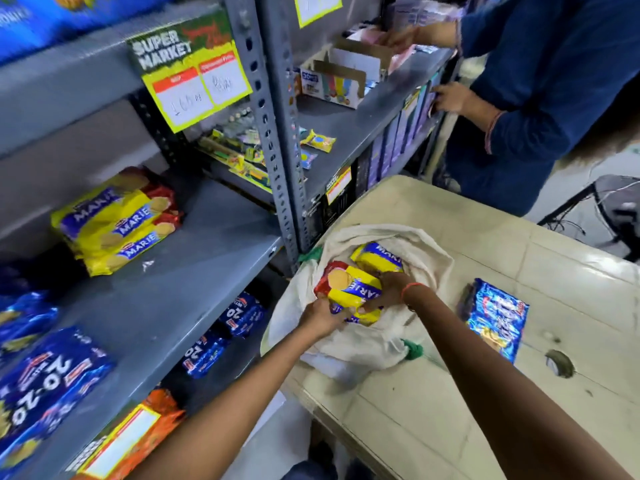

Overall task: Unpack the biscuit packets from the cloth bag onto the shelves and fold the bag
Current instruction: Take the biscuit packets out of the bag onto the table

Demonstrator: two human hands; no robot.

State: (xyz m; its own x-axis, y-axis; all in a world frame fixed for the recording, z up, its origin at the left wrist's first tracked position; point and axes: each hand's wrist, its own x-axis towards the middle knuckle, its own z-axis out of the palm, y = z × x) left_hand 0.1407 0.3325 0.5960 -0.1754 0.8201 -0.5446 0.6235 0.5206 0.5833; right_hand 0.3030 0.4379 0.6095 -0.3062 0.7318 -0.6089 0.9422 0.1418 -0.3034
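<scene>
Both hands, left hand (320, 315) and right hand (388, 292), clasp a Marie biscuit packet (349, 289) in the cloth bag (363, 344) on the counter (485, 258); the shelf (180, 271) with stacked Marie packets (114, 220) lies up-left, nearer the left hand.

Grey metal shelving (162, 299) fills the left of my view, its perforated uprights (273, 140) rising through the upper middle. A yellow supermarket price card (192, 79) hangs at the upper left. At the lower right stands a cream table (519, 237) (scuffed, with a dark round mark near its right side). A person in blue clothing (554, 81) stands at the upper right.
</scene>
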